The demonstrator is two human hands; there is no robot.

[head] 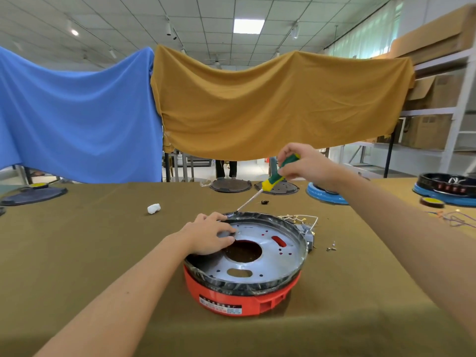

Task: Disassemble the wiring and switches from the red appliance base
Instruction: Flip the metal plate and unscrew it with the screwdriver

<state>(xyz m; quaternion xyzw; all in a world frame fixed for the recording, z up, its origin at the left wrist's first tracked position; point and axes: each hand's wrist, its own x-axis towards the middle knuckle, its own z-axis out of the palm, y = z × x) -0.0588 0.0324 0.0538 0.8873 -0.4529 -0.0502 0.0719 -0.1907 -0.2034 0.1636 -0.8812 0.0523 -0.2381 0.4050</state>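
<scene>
The red appliance base (231,297) sits in the middle of the olive table, with a round silver plate (270,256) and a black rim on top. My left hand (210,237) rests on the plate's far left side, fingers curled over its edge. My right hand (305,164) grips a green and yellow screwdriver (273,179) above and behind the base. The screwdriver's tip touches the far rim of the base. White wires and a grey switch block (306,228) lie against the base's right side.
Loose screws (331,248) lie right of the base. A white crumpled wad (153,208) and a small black part (264,202) sit behind it. Dark round plates (230,185), blue appliance bases (327,195) and a tape roll (432,202) line the far edge. Blue and mustard cloths hang behind.
</scene>
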